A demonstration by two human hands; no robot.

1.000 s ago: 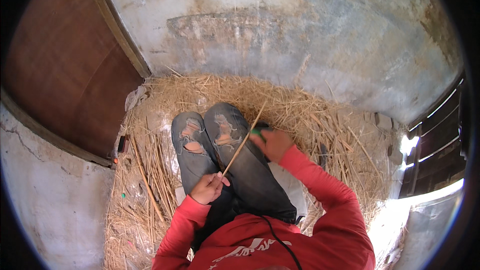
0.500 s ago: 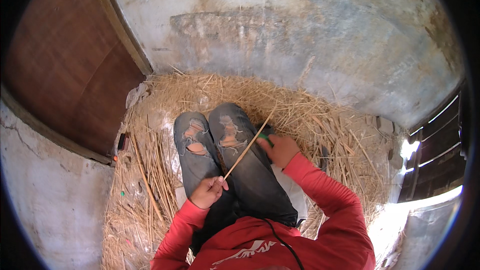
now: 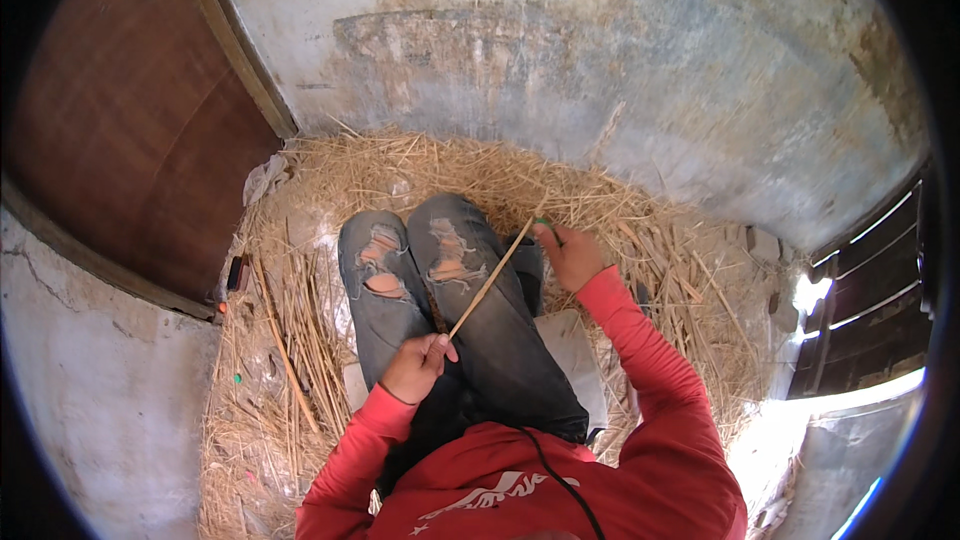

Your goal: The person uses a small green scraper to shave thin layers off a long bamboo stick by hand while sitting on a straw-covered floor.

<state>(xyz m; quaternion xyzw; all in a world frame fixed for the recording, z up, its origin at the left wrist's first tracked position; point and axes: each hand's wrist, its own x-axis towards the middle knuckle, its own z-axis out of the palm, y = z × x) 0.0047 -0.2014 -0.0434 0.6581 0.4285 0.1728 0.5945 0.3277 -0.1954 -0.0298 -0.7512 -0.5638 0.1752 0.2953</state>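
Note:
My left hand (image 3: 416,368) pinches the lower end of a thin tan stick (image 3: 490,282) above my lap. The stick slants up and to the right across my jeans (image 3: 505,360), which are torn at the knees. At its far end, my right hand (image 3: 574,258) is closed around a small green tool (image 3: 542,223). Only a bit of green shows past the fingers, so its kind cannot be made out. The tool sits beside the stick's upper end; whether they touch is unclear.
Loose straw (image 3: 480,155) covers the floor around my legs. A bundle of long stalks (image 3: 305,330) lies to the left, more stalks (image 3: 690,290) to the right. A plastered wall (image 3: 560,60) stands ahead, a brown door (image 3: 130,140) at the left, dark slats (image 3: 865,290) at the right.
My right hand with the green tool has moved up along the stick toward its far end. My left hand keeps its pinch on the near end. The view has shifted slightly.

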